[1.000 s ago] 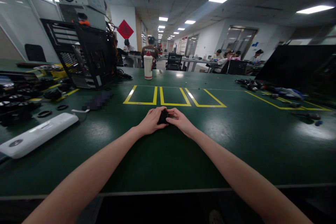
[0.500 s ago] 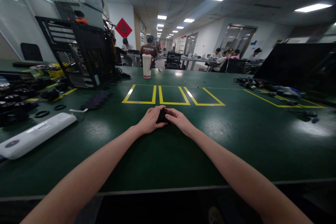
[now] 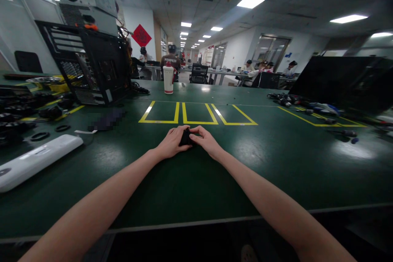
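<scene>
A small black object (image 3: 185,137) stands between my hands at the middle of the green table (image 3: 172,188); its exact kind cannot be made out. My left hand (image 3: 172,142) is closed around its left side, fingers over the top and thumb low in front. From the right, my right hand (image 3: 206,141) pinches at the object's edge with thumb and fingertips. Beyond my hands, yellow tape outlines (image 3: 200,123) mark three bays on the tabletop.
Left are a white power strip (image 3: 43,159), black rings (image 3: 39,136) and an open computer case (image 3: 92,65) carrying power supplies. A white cup (image 3: 168,80) stands at the back. Cables (image 3: 285,97) and a black monitor-like panel (image 3: 340,82) are right. People sit at far tables.
The whole view has shifted slightly, so the scene sits a little further left. Both hands keep their hold on the black object; the right fingertips have moved only slightly.
</scene>
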A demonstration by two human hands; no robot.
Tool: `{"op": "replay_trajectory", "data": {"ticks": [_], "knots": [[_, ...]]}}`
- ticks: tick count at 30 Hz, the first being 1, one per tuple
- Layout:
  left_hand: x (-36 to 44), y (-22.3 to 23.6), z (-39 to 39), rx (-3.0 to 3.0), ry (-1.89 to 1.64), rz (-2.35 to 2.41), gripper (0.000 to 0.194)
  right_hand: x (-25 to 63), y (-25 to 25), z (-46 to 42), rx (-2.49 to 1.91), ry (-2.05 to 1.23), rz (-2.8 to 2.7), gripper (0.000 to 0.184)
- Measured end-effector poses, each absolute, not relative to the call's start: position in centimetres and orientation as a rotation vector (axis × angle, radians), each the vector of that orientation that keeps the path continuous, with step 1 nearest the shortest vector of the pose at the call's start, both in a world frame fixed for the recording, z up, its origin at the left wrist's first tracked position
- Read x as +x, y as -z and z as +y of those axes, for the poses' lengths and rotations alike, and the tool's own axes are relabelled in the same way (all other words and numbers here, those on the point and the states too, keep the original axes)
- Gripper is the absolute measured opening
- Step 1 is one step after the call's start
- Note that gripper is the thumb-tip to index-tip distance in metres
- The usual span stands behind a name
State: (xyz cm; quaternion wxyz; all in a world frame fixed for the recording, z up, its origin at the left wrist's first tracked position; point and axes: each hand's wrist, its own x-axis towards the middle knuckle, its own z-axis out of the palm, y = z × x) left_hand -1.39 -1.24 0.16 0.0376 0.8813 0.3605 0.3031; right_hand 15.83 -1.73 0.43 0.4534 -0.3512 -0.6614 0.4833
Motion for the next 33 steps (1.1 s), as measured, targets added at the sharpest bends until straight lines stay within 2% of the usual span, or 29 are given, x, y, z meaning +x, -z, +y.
{"op": "replay_trajectory", "data": {"ticks": [6, 20, 26, 33], "knots": [[-1.45, -0.19, -1.43, 2.726, -0.935, 1.092, 0.062, 15.89, -0.3, -1.4, -0.903, -1.28, -1.614, 0.034], [-1.52, 0.0, -1.24, 2.726, -0.944, 1.094, 0.061, 15.77, -0.46, -1.93, -0.851, -1.24, -1.609, 0.022], [-1.61, 0.09, -1.17, 2.737, -0.945, 1.095, 0.061, 15.75, -0.29, -1.34, -0.894, -1.263, -1.609, 0.033], [-1.54, -0.13, -1.36, 2.721, -0.929, 1.087, 0.061, 16.05, -0.81, -2.03, -0.84, -1.253, -1.671, 0.03]]}}
